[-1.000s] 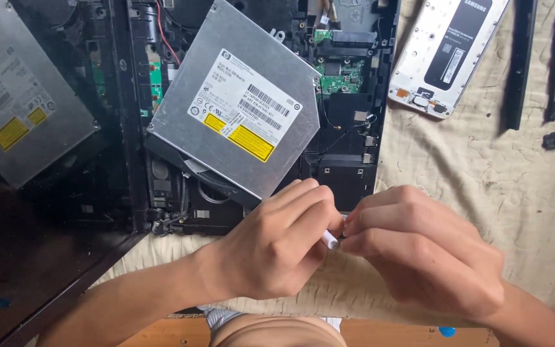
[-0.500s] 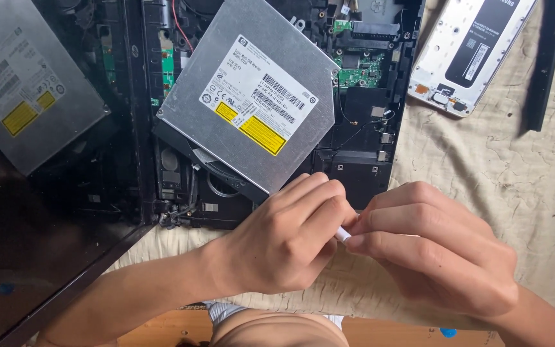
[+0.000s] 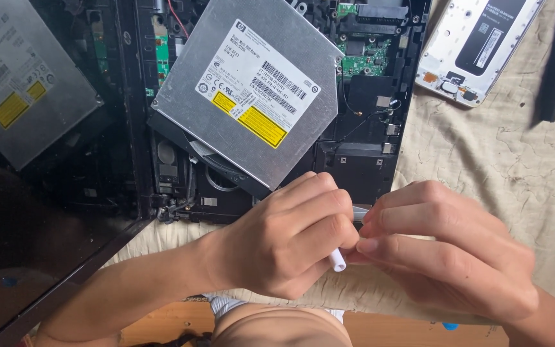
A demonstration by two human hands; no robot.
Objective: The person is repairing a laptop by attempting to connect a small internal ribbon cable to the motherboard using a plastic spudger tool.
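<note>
Above hands, grey drive (image 3: 252,96), yellow labels (image 3: 261,126)

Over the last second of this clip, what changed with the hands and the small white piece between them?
Little changed. The left hand and right hand stay pressed together over the beige cloth, both pinching the small white cylinder, whose end now pokes out a bit further below the fingers. Nothing was picked up or released. The silver optical drive still lies on the opened laptop chassis, and the white phone shell has not been moved.
</note>
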